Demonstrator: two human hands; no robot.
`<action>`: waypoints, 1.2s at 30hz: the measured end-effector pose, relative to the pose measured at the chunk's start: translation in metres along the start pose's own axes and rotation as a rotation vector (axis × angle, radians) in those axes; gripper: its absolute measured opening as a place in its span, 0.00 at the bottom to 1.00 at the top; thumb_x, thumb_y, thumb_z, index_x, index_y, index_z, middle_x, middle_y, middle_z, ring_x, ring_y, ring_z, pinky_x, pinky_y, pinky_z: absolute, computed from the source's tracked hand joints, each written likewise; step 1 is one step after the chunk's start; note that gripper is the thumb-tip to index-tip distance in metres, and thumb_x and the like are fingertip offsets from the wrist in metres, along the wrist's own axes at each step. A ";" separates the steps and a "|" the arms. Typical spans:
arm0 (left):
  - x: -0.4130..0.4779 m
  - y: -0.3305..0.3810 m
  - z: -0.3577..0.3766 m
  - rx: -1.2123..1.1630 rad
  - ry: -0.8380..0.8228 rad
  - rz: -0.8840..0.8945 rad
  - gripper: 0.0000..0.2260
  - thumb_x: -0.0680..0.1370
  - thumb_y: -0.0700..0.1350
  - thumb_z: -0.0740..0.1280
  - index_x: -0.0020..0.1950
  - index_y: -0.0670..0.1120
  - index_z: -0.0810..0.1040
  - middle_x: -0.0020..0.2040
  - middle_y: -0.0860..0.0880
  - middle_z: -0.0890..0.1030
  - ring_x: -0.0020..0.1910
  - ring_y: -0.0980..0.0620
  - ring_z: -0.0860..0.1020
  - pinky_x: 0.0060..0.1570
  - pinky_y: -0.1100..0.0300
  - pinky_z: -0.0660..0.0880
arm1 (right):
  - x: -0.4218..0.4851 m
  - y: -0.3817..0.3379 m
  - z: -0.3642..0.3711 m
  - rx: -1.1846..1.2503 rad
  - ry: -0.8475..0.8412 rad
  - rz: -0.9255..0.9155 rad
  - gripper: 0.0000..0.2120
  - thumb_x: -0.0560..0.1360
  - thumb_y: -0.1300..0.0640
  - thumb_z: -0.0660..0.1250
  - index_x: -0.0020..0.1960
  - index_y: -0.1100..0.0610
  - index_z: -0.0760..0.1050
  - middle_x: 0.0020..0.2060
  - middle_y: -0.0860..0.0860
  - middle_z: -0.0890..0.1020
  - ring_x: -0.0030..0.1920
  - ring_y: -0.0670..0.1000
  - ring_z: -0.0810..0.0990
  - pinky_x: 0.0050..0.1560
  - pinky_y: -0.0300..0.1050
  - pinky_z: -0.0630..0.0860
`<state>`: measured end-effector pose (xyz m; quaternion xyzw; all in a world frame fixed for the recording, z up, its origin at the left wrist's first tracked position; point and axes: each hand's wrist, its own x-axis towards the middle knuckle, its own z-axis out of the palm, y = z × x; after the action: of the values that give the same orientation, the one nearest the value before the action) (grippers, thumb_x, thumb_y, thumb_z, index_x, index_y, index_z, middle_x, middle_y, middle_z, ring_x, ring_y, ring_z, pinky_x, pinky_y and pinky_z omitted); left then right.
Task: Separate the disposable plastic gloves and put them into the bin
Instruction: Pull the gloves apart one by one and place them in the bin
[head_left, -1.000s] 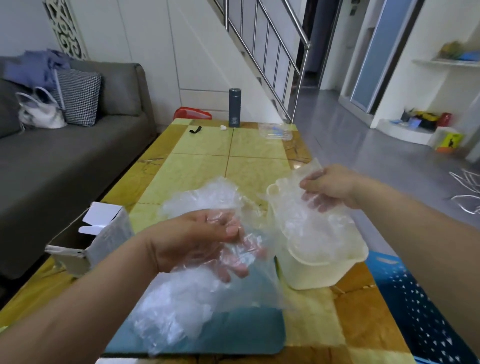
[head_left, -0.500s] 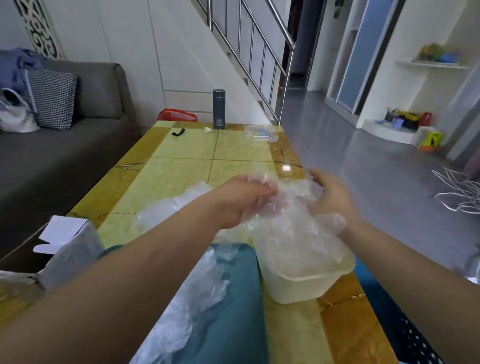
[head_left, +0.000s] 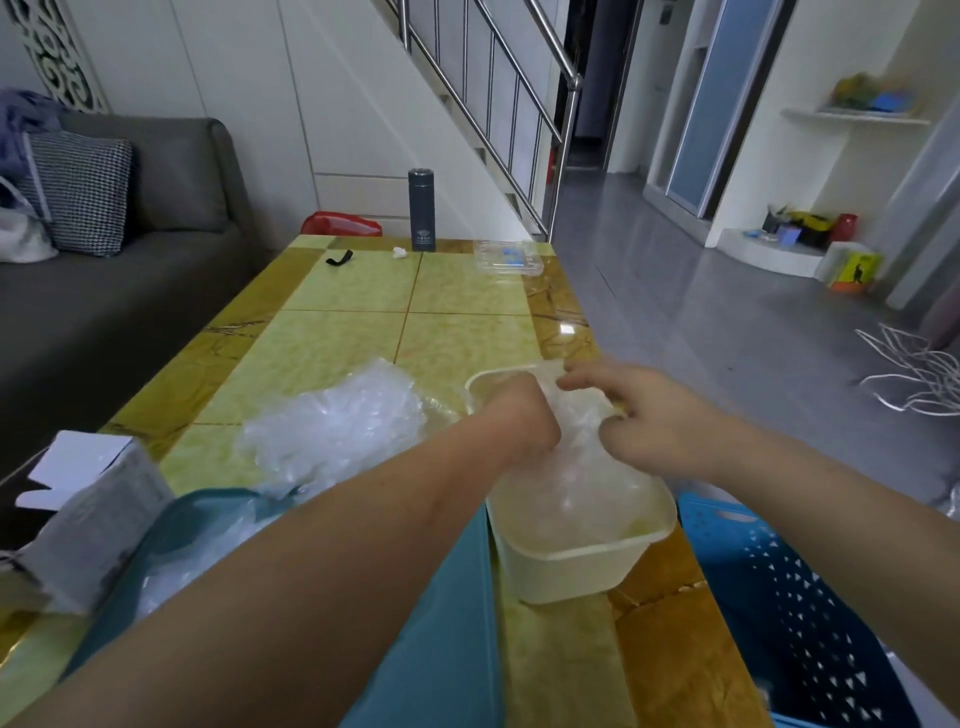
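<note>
A pale yellow translucent bin (head_left: 587, 553) stands on the table's right side with crumpled clear plastic gloves (head_left: 576, 483) inside it. My left hand (head_left: 522, 415) reaches down into the bin's far end, its fingers curled on a glove and hidden from view. Just to its right, my right hand (head_left: 641, 410) hovers over the bin with loosely spread fingers touching the gloves near the rim. A loose pile of clear gloves (head_left: 337, 426) lies on the table left of the bin, partly over a teal tray (head_left: 197, 525).
A grey and white cardboard box (head_left: 88, 525) sits at the table's left edge, beside the sofa (head_left: 130, 291). At the far end stand a dark flask (head_left: 422, 208) and a clear plastic box (head_left: 506, 257). A blue perforated basket (head_left: 779, 597) stands right of the table.
My left hand carried a glove from the pile on the left across to the bin and pushed down into it. My right hand stayed at the bin and lowered onto the gloves.
</note>
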<state>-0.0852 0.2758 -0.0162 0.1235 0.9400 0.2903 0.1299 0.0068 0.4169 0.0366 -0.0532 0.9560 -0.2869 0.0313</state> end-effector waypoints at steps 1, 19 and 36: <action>-0.001 -0.001 0.001 -0.011 0.000 -0.002 0.16 0.77 0.38 0.70 0.64 0.40 0.79 0.53 0.44 0.80 0.47 0.46 0.76 0.49 0.53 0.76 | 0.001 -0.005 0.006 0.023 -0.083 0.030 0.34 0.73 0.69 0.60 0.76 0.47 0.69 0.75 0.45 0.69 0.74 0.50 0.71 0.71 0.46 0.71; -0.072 -0.076 -0.054 -0.315 0.228 0.182 0.16 0.77 0.42 0.70 0.64 0.52 0.80 0.62 0.55 0.79 0.62 0.55 0.77 0.58 0.61 0.74 | 0.044 -0.035 0.106 -0.568 -0.447 0.306 0.29 0.80 0.48 0.65 0.79 0.46 0.60 0.72 0.53 0.70 0.70 0.60 0.69 0.70 0.59 0.69; -0.210 -0.230 -0.008 0.349 0.078 -0.050 0.26 0.80 0.54 0.64 0.78 0.61 0.64 0.85 0.46 0.51 0.83 0.41 0.51 0.80 0.47 0.55 | -0.043 -0.150 0.133 -0.388 -0.005 -0.035 0.24 0.73 0.59 0.63 0.67 0.47 0.77 0.62 0.49 0.79 0.63 0.55 0.78 0.53 0.48 0.76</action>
<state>0.0722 0.0225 -0.1067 0.1094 0.9832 0.1240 0.0770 0.0741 0.2248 0.0095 -0.0757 0.9922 -0.0977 0.0180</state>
